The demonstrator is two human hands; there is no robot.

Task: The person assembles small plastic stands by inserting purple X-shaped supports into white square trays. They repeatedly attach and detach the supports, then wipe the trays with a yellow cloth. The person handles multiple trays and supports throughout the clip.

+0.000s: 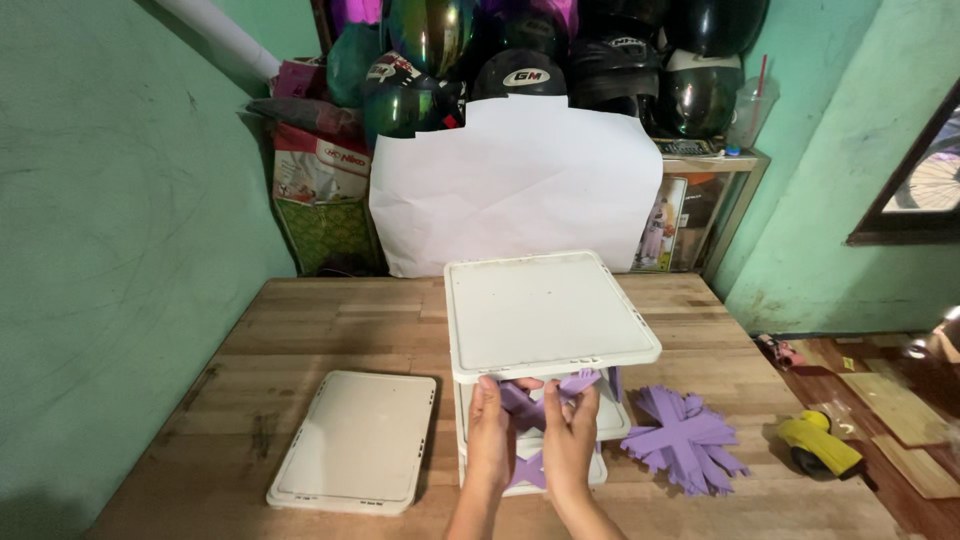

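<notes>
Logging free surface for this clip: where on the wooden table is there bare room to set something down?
Bare wood lies left of the white rack, behind the loose white panel, out to the table edge by the green wall. Crowded: the front right, where both hands grip a purple cross brace and a pile of purple braces lies.

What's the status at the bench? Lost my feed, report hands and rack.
Both hands, left hand and right hand, grip a purple cross brace under the white rack's top shelf. Loose shelf panel left, spare purple braces right. Nothing blocking.

Both forearms reach forward from below, close together; left hand point(490, 425) and right hand point(572, 430) raised side by side, fingers curled in a pinching grip.
</notes>
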